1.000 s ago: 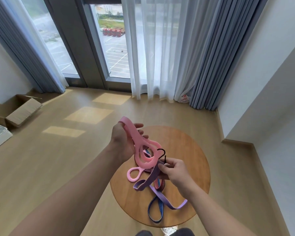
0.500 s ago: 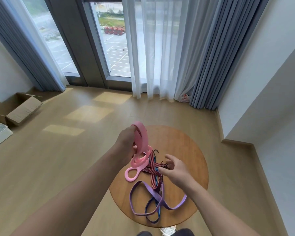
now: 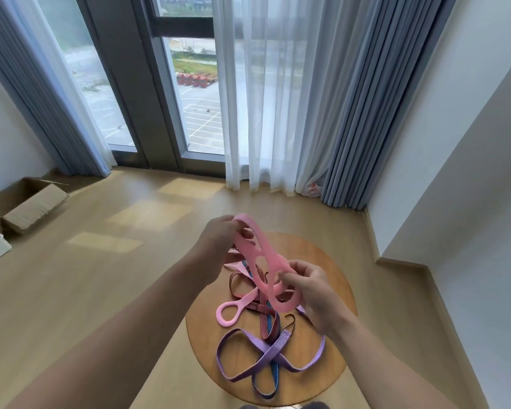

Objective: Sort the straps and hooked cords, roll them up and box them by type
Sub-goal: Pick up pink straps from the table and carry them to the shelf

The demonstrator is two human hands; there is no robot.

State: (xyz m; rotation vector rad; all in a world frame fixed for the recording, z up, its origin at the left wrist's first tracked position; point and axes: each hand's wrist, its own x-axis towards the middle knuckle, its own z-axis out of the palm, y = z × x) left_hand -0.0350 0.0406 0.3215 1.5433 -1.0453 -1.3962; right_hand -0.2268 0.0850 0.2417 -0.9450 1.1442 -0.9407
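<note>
The near rim of the round table (image 3: 331,376) is cut off by the bottom edge, and so are both forearms. The left hand (image 3: 216,240) hides the top end of the pink strap (image 3: 266,261) — its fingertips cannot be seen. The cardboard box (image 3: 27,205) runs off the left edge. The hooked cords (image 3: 263,308) lie tangled under the purple strap (image 3: 266,352) — their count cannot be told.

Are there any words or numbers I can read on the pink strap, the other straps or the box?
None can be read.
Pink strap: plain, no print shows.
Purple strap: plain, no print shows.
Striped cords: only stripes, no letters.
Cardboard box: no label shows on the sides in view.
Red and white thing under the curtain: too small and blurred to read.
</note>
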